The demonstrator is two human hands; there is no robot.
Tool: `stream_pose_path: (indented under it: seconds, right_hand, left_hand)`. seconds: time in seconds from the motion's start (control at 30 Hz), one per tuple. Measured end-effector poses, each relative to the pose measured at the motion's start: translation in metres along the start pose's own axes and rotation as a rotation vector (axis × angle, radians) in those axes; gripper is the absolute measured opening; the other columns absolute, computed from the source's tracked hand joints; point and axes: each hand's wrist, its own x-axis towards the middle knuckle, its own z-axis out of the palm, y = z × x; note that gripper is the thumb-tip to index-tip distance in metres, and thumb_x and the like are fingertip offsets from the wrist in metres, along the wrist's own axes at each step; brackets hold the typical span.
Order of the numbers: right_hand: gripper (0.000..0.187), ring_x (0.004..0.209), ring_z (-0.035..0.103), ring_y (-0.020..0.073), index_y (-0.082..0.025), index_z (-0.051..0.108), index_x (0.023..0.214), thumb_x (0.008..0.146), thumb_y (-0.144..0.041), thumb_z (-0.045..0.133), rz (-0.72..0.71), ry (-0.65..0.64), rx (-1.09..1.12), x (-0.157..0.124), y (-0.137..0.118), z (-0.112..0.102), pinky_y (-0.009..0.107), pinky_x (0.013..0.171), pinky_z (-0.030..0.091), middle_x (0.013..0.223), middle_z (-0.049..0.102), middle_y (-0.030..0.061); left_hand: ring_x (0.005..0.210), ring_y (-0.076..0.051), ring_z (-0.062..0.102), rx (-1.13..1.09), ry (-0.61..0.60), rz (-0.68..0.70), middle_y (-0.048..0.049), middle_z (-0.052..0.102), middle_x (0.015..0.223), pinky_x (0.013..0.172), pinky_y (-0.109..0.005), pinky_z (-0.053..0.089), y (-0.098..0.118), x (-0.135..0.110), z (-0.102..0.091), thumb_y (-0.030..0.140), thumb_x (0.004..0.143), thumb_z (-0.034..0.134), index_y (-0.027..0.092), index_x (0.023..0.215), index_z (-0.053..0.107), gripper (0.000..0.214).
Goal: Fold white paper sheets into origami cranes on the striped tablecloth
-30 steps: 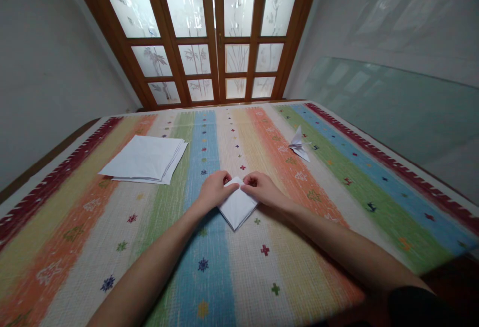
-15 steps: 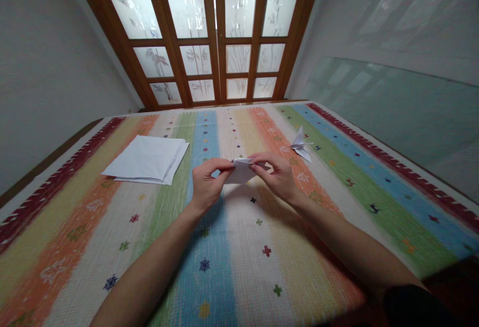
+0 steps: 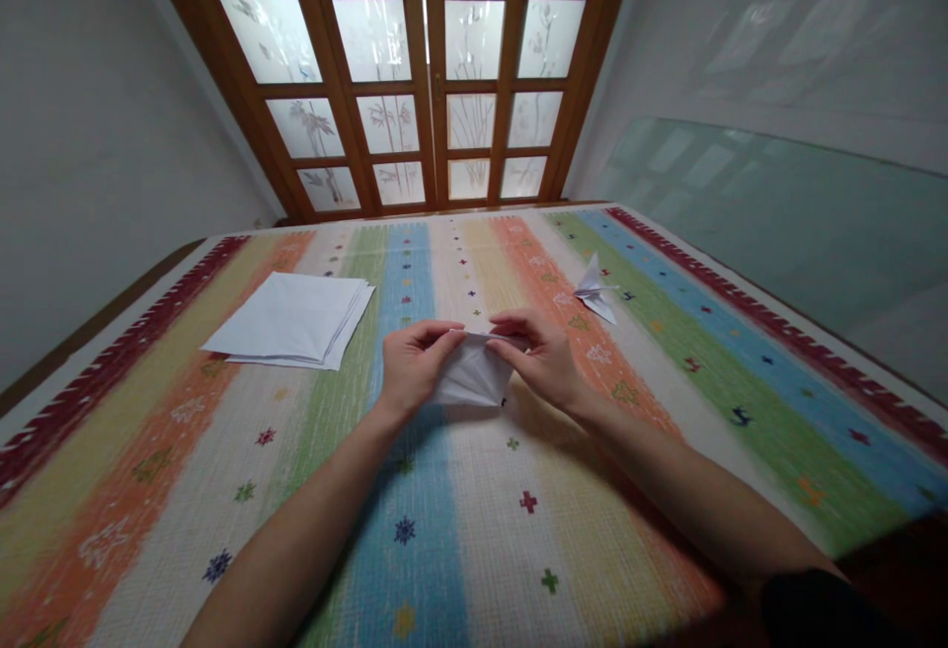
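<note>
A folded sheet of white paper [image 3: 474, 377] is held between my two hands, just above the middle of the striped tablecloth [image 3: 444, 549]. My left hand [image 3: 416, 362] pinches its upper left edge between thumb and fingers. On the upper right edge, my right hand [image 3: 539, 357] grips it the same way, thumb toward me. Creases run across the paper, and its lower part hangs toward me. The fingers hide both side ends of it.
To the left lies a stack of white paper sheets [image 3: 288, 317]. A folded white paper crane [image 3: 595, 290] rests on the right. Behind the table stand wooden doors with frosted panes [image 3: 385, 122]; a glass panel [image 3: 741, 194] leans along the right wall.
The paper shows a larger, creased face that reaches lower toward me than before. My hands have come slightly nearer to me, both still pinching its top edge.
</note>
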Motion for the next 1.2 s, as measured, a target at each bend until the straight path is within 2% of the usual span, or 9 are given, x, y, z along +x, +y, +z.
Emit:
stream_pose_path:
  seconds: [0.13, 0.27, 0.43, 0.57, 0.7, 0.83, 0.9, 1.03, 1.2]
  right_hand:
    - [0.027, 0.076, 0.066, 0.0163, -0.022, 0.066, 0.097, 0.074, -0.035, 0.073, 0.107, 0.006, 0.061, 0.003, -0.001, 0.001, 0.029, 0.067, 0.054, 0.083, 0.069, 0.0026]
    - [0.021, 0.065, 0.062, 0.0142, -0.019, 0.066, 0.082, 0.073, -0.037, 0.071, 0.203, -0.012, 0.15, 0.004, -0.001, 0.003, 0.027, 0.059, 0.05, 0.074, 0.067, 0.0021]
    - [0.02, 0.06, 0.057, 0.0133, -0.018, 0.067, 0.074, 0.073, -0.037, 0.068, 0.279, -0.02, 0.132, 0.002, -0.001, 0.008, 0.026, 0.055, 0.046, 0.069, 0.066, 0.0029]
    - [0.022, 0.059, 0.055, 0.0127, -0.018, 0.065, 0.073, 0.074, -0.04, 0.067, 0.329, -0.053, 0.155, 0.001, 0.001, 0.01, 0.026, 0.054, 0.043, 0.067, 0.063, 0.0017]
    - [0.029, 0.059, 0.053, 0.0119, -0.017, 0.061, 0.072, 0.078, -0.046, 0.062, 0.4, -0.089, 0.22, 0.001, 0.003, 0.013, 0.025, 0.053, 0.042, 0.065, 0.059, 0.0]
    - [0.037, 0.067, 0.059, 0.0136, -0.017, 0.062, 0.09, 0.064, -0.041, 0.075, 0.463, -0.273, 0.322, -0.004, 0.0, 0.017, 0.025, 0.056, 0.048, 0.08, 0.063, 0.0012]
    - [0.031, 0.06, 0.058, 0.0124, -0.016, 0.062, 0.085, 0.065, -0.036, 0.074, 0.517, -0.343, 0.295, -0.006, -0.003, 0.019, 0.024, 0.051, 0.047, 0.073, 0.062, 0.0006]
    - [0.013, 0.048, 0.052, 0.0098, -0.016, 0.059, 0.065, 0.069, -0.026, 0.066, 0.56, -0.313, 0.205, -0.008, -0.007, 0.019, 0.022, 0.044, 0.04, 0.056, 0.056, -0.0014]
    - [0.014, 0.045, 0.046, 0.0092, -0.018, 0.057, 0.056, 0.069, -0.02, 0.062, 0.575, -0.38, 0.201, -0.008, -0.009, 0.018, 0.022, 0.042, 0.035, 0.049, 0.051, -0.0027]
  left_hand:
    - [0.061, -0.015, 0.064, 0.014, 0.1, -0.024, -0.0029, 0.073, 0.068, 0.059, -0.025, 0.05, -0.001, -0.001, 0.001, 0.032, 0.069, 0.071, 0.018, 0.074, 0.076, 0.016]
    - [0.056, -0.012, 0.057, 0.024, 0.209, -0.035, -0.0008, 0.067, 0.063, 0.054, -0.022, 0.044, -0.006, 0.001, 0.001, 0.039, 0.075, 0.067, 0.015, 0.07, 0.07, 0.025]
    - [0.043, -0.009, 0.039, 0.156, 0.069, -0.098, 0.0056, 0.047, 0.047, 0.043, -0.022, 0.028, -0.01, 0.001, 0.001, 0.048, 0.081, 0.058, 0.017, 0.07, 0.063, 0.034]
    - [0.051, -0.011, 0.043, 0.291, 0.046, -0.036, 0.0046, 0.048, 0.051, 0.051, -0.023, 0.031, -0.008, -0.004, 0.004, 0.046, 0.079, 0.06, 0.018, 0.062, 0.059, 0.032]
    - [0.05, -0.011, 0.039, 0.32, 0.135, 0.0, 0.0063, 0.041, 0.049, 0.052, -0.023, 0.031, -0.011, -0.008, 0.005, 0.045, 0.079, 0.061, 0.019, 0.057, 0.052, 0.035]
    - [0.052, -0.01, 0.039, 0.277, 0.346, -0.006, 0.0065, 0.04, 0.052, 0.053, -0.022, 0.032, -0.024, -0.004, 0.003, 0.051, 0.081, 0.057, 0.019, 0.059, 0.049, 0.04]
    - [0.052, -0.011, 0.038, 0.259, 0.404, -0.027, 0.0062, 0.039, 0.053, 0.054, -0.023, 0.032, -0.031, 0.0, 0.0, 0.052, 0.082, 0.056, 0.019, 0.059, 0.048, 0.041]
    - [0.056, -0.013, 0.043, 0.37, 0.311, 0.011, 0.0028, 0.046, 0.056, 0.055, -0.024, 0.032, -0.034, 0.007, -0.008, 0.051, 0.087, 0.048, 0.019, 0.059, 0.05, 0.043]
    - [0.055, -0.014, 0.044, 0.591, 0.097, 0.169, 0.0008, 0.05, 0.056, 0.056, -0.026, 0.029, -0.027, 0.006, -0.014, 0.051, 0.087, 0.048, 0.019, 0.061, 0.056, 0.042]
